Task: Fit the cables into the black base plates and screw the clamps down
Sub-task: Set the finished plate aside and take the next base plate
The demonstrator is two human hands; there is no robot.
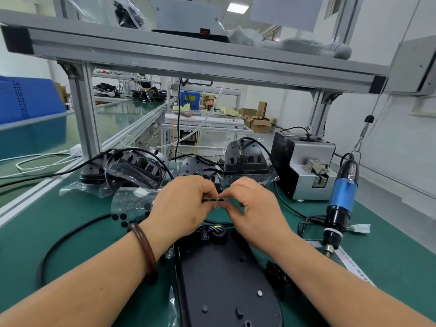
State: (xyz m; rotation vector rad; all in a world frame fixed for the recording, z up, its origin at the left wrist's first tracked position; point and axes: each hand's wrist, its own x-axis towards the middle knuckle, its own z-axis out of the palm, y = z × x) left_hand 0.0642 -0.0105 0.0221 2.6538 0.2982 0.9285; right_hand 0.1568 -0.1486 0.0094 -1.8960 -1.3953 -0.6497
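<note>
The left hand (186, 204) and the right hand (254, 206) met above the far end of the nearest black base plate (226, 279). Both pinched between fingertips and thumbs a short clear strip of black round pads (211, 200), held up off the surface, probably so that one pad could be peeled free. A larger clear sheet of the same pads (132, 208) lay just left of the left hand, within easy reach. The base plate lay flat on the green surface (89, 234) directly below the forearms. At its far end coloured wires (215, 228) ran into a fitting, and a black cable (70, 234) looped away to the left. Whether a clamp was already screwed down could not be told. A heap of small black parts (276, 274), perhaps clamps, sat just right of the plate. A blue electric screwdriver (342, 199) hung tip-down at the right, ready to grab, with a grey screw feeder (306, 168) behind it. More base plates in plastic bags (245, 156) waited at the far edge. An aluminium frame shelf (188, 57) spanned overhead. Beyond it lay a workshop with a blue crate (28, 100) at the left, further benches and cardboard boxes (259, 121).
</note>
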